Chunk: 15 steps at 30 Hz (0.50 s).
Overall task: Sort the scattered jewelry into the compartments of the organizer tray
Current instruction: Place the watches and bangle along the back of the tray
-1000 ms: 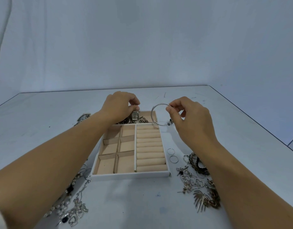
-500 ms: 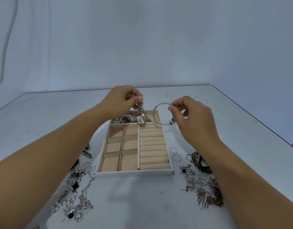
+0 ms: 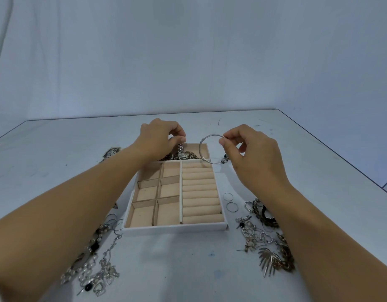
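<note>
The white organizer tray (image 3: 177, 226) with beige compartments sits at the table's middle. Its long far compartment holds watches and chains. My left hand (image 3: 160, 138) pinches a silver watch (image 3: 180, 151) by its strap, so it hangs into that far compartment. My right hand (image 3: 251, 153) pinches a thin silver bangle (image 3: 203, 151) upright over the tray's far right corner. The square compartments and the ring rolls hold nothing.
Pearl and heart necklaces (image 3: 94, 269) lie at the near left. Chains, a leaf pendant (image 3: 269, 259) and dark bracelets (image 3: 264, 214) lie at the right. Two thin rings (image 3: 230, 202) rest beside the tray's right wall. A mesh piece (image 3: 110, 152) lies far left.
My left hand lifted the watch by its strap, then lowered it back toward the far compartment. My right hand kept the bangle and shifted slightly.
</note>
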{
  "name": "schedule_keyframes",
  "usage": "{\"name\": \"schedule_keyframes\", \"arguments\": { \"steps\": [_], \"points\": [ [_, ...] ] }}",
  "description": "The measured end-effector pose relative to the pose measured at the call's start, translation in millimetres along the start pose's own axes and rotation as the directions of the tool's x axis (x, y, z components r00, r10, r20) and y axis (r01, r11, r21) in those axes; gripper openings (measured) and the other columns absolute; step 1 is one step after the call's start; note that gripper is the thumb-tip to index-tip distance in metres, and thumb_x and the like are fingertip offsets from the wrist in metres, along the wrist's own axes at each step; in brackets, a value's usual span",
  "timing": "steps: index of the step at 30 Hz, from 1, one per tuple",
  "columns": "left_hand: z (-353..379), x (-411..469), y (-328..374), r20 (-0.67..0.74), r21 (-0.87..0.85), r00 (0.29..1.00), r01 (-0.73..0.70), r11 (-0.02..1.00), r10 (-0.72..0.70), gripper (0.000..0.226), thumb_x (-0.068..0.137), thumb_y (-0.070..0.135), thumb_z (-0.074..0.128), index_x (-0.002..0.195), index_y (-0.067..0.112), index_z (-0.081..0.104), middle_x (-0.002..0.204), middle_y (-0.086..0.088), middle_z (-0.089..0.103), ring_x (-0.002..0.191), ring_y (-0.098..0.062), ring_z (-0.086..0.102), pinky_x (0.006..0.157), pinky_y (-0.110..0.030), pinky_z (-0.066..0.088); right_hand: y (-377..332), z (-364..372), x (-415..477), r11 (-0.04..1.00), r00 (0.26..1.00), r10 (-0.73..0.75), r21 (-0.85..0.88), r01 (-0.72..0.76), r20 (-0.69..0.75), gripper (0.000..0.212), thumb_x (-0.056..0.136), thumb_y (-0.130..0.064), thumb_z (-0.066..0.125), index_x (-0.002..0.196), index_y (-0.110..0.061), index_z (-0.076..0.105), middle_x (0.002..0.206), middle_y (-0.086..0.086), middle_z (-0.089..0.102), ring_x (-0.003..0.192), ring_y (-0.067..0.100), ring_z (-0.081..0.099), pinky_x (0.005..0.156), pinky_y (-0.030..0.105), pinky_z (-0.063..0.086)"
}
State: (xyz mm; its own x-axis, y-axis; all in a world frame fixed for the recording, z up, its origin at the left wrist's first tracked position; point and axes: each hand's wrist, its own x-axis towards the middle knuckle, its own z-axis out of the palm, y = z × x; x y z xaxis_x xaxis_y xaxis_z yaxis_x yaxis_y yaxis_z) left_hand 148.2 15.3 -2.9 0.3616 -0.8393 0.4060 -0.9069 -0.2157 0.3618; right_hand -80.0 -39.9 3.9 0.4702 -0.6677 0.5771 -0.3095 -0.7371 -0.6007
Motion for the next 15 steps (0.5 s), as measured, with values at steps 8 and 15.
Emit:
{"name": "schedule_keyframes", "arguments": {
  "steps": [8,15],
  "points": [
    [5.5,1.7,-3.3,0.053,-0.005,0.991,0.121,0.993,-0.121,0.016,0.09,0.041,0.057,0.101,0.035,0.067,0.105,0.017,0.066,0.104,-0.011,0.054,0.098,-0.042,0.036,0.2,1.0,0.0,1.0,1.0,-0.005,0.006,0.005,-0.004,0.004,0.089,-0.035,0.06,0.088,-0.032,0.061,0.077,-0.022,0.061,0.076,0.01,0.057,0.083,0.045,0.048],
    [-25.3,-43.9,0.8,0.066,0.13,0.992,0.094,0.987,-0.103,0.045,0.093,0.049,0.044,0.131,0.025,0.051,0.134,0.0,0.051,0.126,-0.023,0.043,0.103,-0.044,0.035,-0.6,2.8,-1.4,1.0,1.0,-0.019,0.008,0.018,0.018,0.004,0.089,-0.035,0.06,0.088,-0.031,0.062,0.075,-0.023,0.059,0.076,0.008,0.056,0.084,0.045,0.047]
  ]
}}
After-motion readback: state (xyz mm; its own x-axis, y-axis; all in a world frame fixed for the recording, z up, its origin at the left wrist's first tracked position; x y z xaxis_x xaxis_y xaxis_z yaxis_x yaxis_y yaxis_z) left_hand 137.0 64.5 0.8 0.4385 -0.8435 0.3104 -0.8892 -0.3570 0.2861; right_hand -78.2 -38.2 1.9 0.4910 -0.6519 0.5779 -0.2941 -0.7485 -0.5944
